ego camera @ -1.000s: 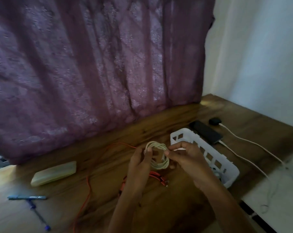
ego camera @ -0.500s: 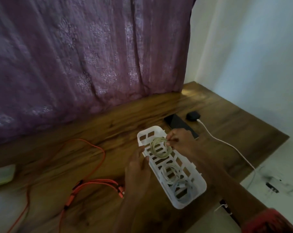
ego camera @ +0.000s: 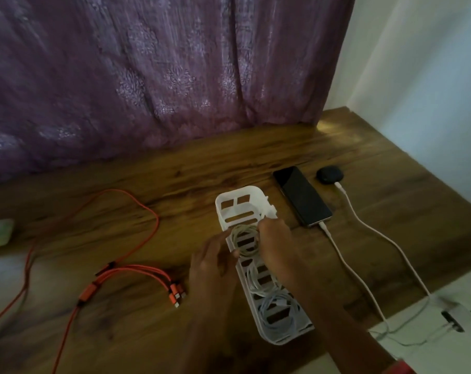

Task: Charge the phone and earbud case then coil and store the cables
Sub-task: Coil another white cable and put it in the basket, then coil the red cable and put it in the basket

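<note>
Inside white basket (ego camera: 239, 203), at 12 o'clock of two stored coils (ego camera: 278, 313), beige coil (ego camera: 245, 240) sits pinched by right hand (ego camera: 276, 242) at 3 o'clock and left hand (ego camera: 211, 263) at 7 o'clock; ideally lay flat, release both together so loops don't spring.

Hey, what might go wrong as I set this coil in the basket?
The coil shows no tie, so it may spring open when the left hand and right hand let go. The right forearm lies beside the phone cable; pulling back might snag it and unplug the phone.
</note>
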The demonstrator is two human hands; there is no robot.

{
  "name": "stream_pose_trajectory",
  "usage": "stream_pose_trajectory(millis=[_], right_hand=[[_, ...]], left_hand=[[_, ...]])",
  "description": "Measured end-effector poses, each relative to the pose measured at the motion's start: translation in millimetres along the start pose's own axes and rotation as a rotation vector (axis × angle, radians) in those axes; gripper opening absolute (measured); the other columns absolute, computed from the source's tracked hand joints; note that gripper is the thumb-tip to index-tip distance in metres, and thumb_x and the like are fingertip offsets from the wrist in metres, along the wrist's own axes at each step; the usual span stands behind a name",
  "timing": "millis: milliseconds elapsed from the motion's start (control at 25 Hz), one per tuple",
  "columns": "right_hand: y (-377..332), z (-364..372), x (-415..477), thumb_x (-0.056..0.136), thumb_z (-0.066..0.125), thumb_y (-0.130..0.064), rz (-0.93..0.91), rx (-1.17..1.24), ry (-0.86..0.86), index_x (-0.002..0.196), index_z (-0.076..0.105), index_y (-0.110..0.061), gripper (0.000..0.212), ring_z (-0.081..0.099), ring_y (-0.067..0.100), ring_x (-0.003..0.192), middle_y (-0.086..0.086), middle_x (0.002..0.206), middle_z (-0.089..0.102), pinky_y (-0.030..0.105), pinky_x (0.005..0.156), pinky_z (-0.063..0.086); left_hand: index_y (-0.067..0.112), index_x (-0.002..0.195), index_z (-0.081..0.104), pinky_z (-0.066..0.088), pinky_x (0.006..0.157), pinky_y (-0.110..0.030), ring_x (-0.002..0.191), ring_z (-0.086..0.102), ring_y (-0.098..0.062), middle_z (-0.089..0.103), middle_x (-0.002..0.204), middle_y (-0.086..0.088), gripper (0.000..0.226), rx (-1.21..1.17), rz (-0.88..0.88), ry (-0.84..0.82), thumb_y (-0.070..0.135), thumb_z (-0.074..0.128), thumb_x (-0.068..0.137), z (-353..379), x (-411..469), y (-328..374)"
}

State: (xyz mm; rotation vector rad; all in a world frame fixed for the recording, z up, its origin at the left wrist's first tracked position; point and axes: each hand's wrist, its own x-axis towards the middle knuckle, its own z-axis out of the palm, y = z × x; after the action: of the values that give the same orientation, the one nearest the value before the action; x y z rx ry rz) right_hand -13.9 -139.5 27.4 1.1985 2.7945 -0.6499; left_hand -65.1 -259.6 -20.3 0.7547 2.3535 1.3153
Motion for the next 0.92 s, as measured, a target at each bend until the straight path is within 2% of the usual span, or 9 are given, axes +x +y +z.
stream_pose_trajectory(millis=[80,240,400,480,600,680,800,840,920], right_hand=[[2,-1,-4,0.09,0.042,0.001,-0.031,-0.022,-0.027,0.098,0.056,0.006,0.016,0.058,0.036,0.095,0.023,0.101,0.06,0.029,0.067,0.034],[6,-1,-13,0.092,0.042,0.0,-0.062,-0.025,-0.076,0.104,0.054,0.005,0.017,0.057,0.035,0.099,0.022,0.107,0.059,0.03,0.071,0.038],[10,1,-15,0.096,0.045,-0.019,-0.12,-0.08,-0.087,0.122,0.048,-0.007,0.029,0.054,0.018,0.112,0.009,0.123,0.054,0.021,0.09,0.04],[10,3,-19,0.096,0.046,-0.02,-0.13,-0.08,-0.04,0.122,0.048,-0.01,0.028,0.054,0.015,0.11,0.007,0.122,0.055,0.019,0.088,0.041],[0,2,-29,0.095,0.047,-0.021,-0.135,-0.06,0.145,0.122,0.049,-0.013,0.028,0.057,0.012,0.101,0.004,0.116,0.058,0.016,0.078,0.041],[-12,0,-35,0.096,0.046,-0.024,-0.151,-0.054,0.265,0.121,0.051,-0.014,0.028,0.059,0.012,0.098,0.003,0.113,0.061,0.016,0.076,0.042],[-48,9,-45,0.094,0.05,-0.024,-0.249,0.058,0.39,0.111,0.061,-0.012,0.024,0.062,0.014,0.086,0.005,0.1,0.066,0.02,0.071,0.046],[-63,15,-50,0.094,0.051,-0.025,-0.297,0.084,0.403,0.108,0.062,-0.013,0.022,0.061,0.012,0.083,0.004,0.096,0.066,0.019,0.068,0.044],[-93,35,-57,0.095,0.047,-0.03,-0.348,0.122,0.321,0.111,0.059,-0.017,0.024,0.057,0.01,0.089,-0.001,0.102,0.062,0.018,0.072,0.042]], left_hand=[[0.046,0.124,0.046,0.042,0.097,-0.046,0.119,0.042,-0.009,0.054,0.127,0.014,0.04,0.03,-0.012,0.009,0.048,0.046,0.085,-2,-3,1],[0.051,0.127,0.04,0.032,0.103,-0.051,0.117,0.029,-0.004,0.052,0.129,0.013,0.041,0.069,-0.055,0.006,0.047,0.046,0.087,-2,-7,5],[0.048,0.132,0.038,0.032,0.101,-0.042,0.116,0.025,-0.001,0.051,0.131,0.011,0.043,0.061,-0.033,0.005,0.047,0.042,0.089,1,-9,3],[0.046,0.133,0.038,0.034,0.097,-0.036,0.117,0.029,-0.002,0.049,0.128,0.014,0.043,0.038,-0.003,0.018,0.044,0.043,0.09,-1,-11,1],[0.043,0.133,0.039,0.036,0.093,-0.03,0.118,0.035,-0.004,0.043,0.123,0.02,0.041,-0.002,-0.01,0.078,0.039,0.044,0.093,-11,-20,-4],[0.038,0.132,0.044,0.039,0.093,-0.031,0.119,0.04,-0.009,0.049,0.127,0.013,0.039,0.001,-0.018,0.116,0.037,0.044,0.093,-20,-24,-11],[0.032,0.126,0.05,0.045,0.084,-0.027,0.106,0.052,-0.015,0.055,0.12,0.0,0.035,-0.011,-0.036,0.163,0.038,0.044,0.093,-50,-29,-28],[0.028,0.125,0.051,0.046,0.083,-0.027,0.104,0.053,-0.016,0.055,0.118,-0.002,0.035,-0.005,-0.044,0.173,0.038,0.045,0.092,-63,-30,-34],[0.02,0.12,0.055,0.049,0.087,-0.036,0.105,0.054,-0.02,0.057,0.115,-0.004,0.033,0.008,-0.037,0.207,0.035,0.048,0.092,-91,-33,-47]])
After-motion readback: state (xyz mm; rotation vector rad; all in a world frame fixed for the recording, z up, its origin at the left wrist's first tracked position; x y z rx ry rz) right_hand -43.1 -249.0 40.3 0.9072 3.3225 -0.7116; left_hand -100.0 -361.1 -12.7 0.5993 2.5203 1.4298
